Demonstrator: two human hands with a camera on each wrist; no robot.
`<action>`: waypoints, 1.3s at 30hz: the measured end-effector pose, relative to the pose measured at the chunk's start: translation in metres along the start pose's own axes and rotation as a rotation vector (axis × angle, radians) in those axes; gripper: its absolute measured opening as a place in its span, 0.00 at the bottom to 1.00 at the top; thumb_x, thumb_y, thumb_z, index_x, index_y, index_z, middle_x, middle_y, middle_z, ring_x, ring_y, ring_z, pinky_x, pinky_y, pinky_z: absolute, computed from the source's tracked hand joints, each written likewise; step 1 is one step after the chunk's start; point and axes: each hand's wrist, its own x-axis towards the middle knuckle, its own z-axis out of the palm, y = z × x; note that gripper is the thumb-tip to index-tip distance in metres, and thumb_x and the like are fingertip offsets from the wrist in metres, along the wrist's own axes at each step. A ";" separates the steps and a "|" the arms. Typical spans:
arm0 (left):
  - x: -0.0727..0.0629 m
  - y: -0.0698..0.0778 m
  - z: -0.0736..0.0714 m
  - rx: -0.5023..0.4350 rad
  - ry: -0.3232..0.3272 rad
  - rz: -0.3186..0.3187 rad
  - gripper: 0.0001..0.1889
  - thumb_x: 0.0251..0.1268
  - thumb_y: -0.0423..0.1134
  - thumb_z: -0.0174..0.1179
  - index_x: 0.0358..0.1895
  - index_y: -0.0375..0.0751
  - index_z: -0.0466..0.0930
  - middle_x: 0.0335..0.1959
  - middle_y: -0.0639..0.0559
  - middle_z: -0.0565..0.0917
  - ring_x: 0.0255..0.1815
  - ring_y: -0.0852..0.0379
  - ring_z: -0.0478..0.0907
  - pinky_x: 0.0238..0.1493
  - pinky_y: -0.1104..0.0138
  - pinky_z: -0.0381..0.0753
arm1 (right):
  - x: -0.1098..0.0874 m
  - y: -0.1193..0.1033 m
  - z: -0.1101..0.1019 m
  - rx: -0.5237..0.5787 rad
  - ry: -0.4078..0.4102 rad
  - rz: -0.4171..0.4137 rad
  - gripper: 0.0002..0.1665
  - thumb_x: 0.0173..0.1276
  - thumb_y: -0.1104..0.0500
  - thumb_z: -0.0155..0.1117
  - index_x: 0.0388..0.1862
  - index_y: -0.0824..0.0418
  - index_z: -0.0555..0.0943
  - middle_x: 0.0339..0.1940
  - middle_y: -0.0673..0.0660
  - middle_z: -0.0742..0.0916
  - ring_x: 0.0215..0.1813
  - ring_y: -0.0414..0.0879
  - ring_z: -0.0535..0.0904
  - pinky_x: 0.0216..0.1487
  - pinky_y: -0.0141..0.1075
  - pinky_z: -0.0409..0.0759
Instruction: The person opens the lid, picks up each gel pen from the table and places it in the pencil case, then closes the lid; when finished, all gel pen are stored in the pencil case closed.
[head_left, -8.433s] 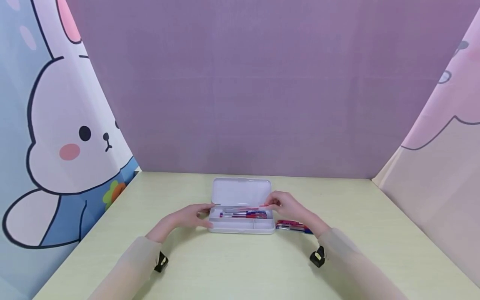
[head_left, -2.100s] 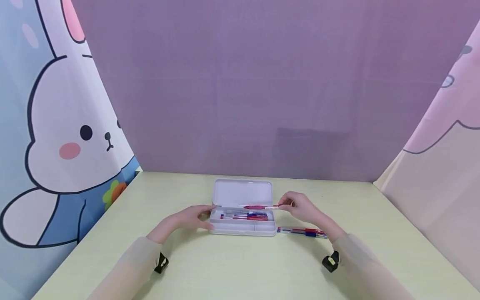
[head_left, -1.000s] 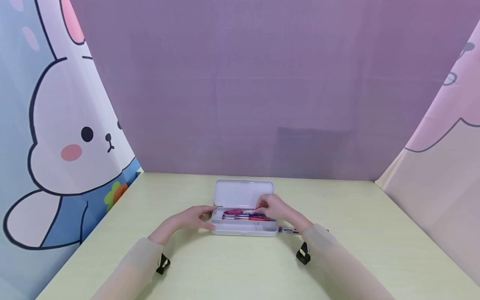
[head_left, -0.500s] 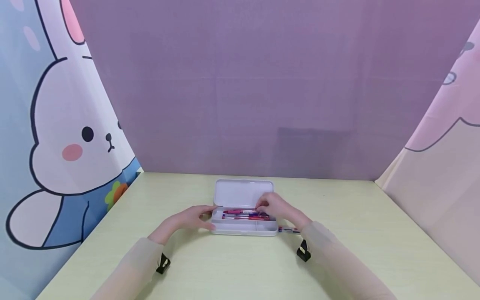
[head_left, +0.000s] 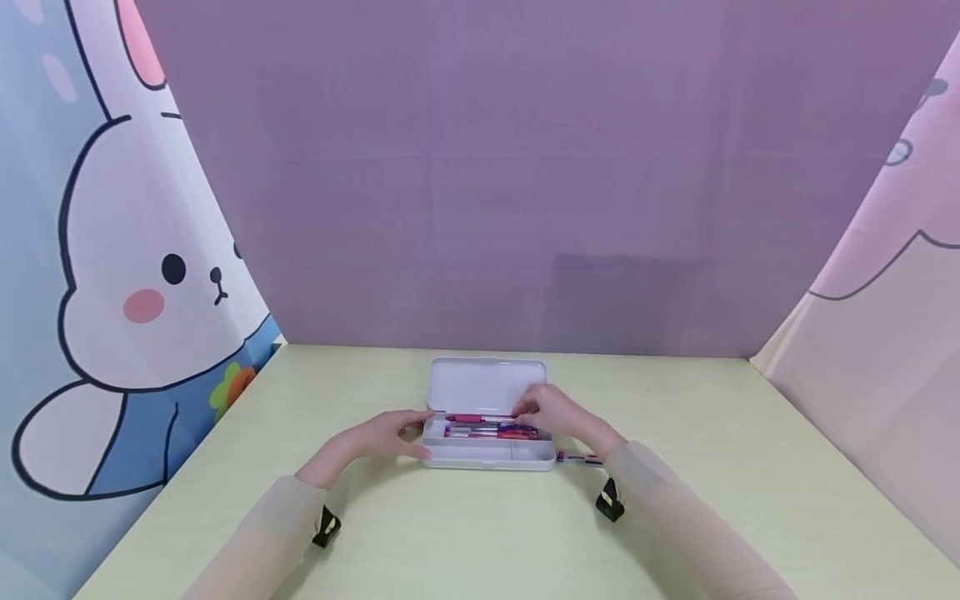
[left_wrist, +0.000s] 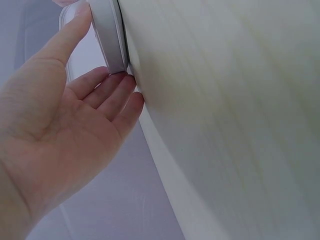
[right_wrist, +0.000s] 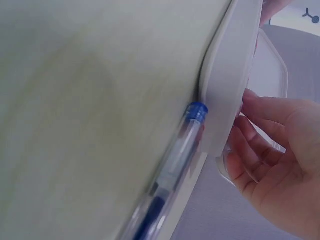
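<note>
A white pencil case (head_left: pixel 468 454) lies on the table with its lid (head_left: pixel 480 383) raised at the back. My left hand (head_left: pixel 382 435) holds its left end, thumb at the front corner and fingers toward the back. Over the right part of the case, my right hand (head_left: pixel 553 410) pinches one end of a red pen (head_left: pixel 467 418), which lies lengthwise along the back of the rear compartment. Several red and blue pens (head_left: pixel 487 432) rest in front of it in that compartment. The right wrist view shows the right fingertips (right_wrist: pixel 248 97) at the case's rim, partly hidden by its wall.
Beside the case's right end, more pens (head_left: pixel 576 457) lie on the table, partly covered by the right forearm; one has a blue end (right_wrist: pixel 196 112). A purple backdrop (head_left: pixel 480 167) rises behind the table, with printed curtains at both sides.
The right hand brought the red pen leftward from beside the case and lowered it into the rear compartment. Since half a second ago, the pen has shifted toward the back. The left hand stays put.
</note>
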 end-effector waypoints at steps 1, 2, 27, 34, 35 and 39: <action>0.000 0.000 0.000 0.005 -0.001 0.002 0.41 0.54 0.52 0.67 0.69 0.38 0.62 0.67 0.37 0.67 0.68 0.39 0.63 0.68 0.47 0.61 | 0.000 0.001 0.000 -0.009 -0.001 -0.008 0.06 0.62 0.63 0.65 0.35 0.61 0.87 0.30 0.50 0.82 0.35 0.39 0.75 0.39 0.31 0.78; 0.000 0.000 0.000 0.008 -0.001 0.005 0.41 0.54 0.52 0.67 0.69 0.38 0.62 0.67 0.37 0.67 0.68 0.39 0.63 0.68 0.47 0.61 | 0.000 0.001 0.001 -0.019 -0.002 -0.010 0.06 0.62 0.62 0.65 0.35 0.61 0.87 0.30 0.50 0.81 0.35 0.39 0.75 0.39 0.30 0.77; -0.002 0.003 -0.001 0.004 -0.006 -0.001 0.40 0.55 0.50 0.66 0.69 0.37 0.62 0.67 0.36 0.66 0.68 0.37 0.61 0.68 0.45 0.60 | -0.035 0.008 -0.025 0.108 0.155 -0.050 0.14 0.63 0.56 0.65 0.43 0.64 0.84 0.35 0.52 0.86 0.33 0.39 0.76 0.34 0.28 0.78; -0.002 0.002 0.000 -0.002 -0.006 -0.008 0.41 0.54 0.51 0.67 0.69 0.38 0.62 0.68 0.36 0.66 0.69 0.37 0.61 0.69 0.45 0.59 | -0.055 0.017 -0.036 0.095 0.185 -0.018 0.14 0.64 0.54 0.64 0.43 0.61 0.84 0.32 0.49 0.84 0.35 0.39 0.76 0.37 0.29 0.79; -0.002 0.002 0.000 -0.003 -0.004 -0.009 0.41 0.54 0.51 0.67 0.69 0.38 0.62 0.67 0.36 0.66 0.69 0.37 0.61 0.69 0.45 0.59 | -0.058 0.018 -0.038 0.095 0.188 -0.014 0.14 0.65 0.54 0.63 0.43 0.61 0.84 0.33 0.48 0.84 0.35 0.39 0.77 0.37 0.30 0.79; 0.000 0.001 0.001 -0.003 0.004 -0.010 0.40 0.54 0.50 0.67 0.69 0.39 0.62 0.67 0.37 0.67 0.69 0.38 0.61 0.69 0.45 0.59 | -0.070 0.025 -0.046 0.083 0.195 0.004 0.13 0.65 0.54 0.63 0.43 0.60 0.84 0.34 0.48 0.84 0.36 0.40 0.77 0.39 0.31 0.80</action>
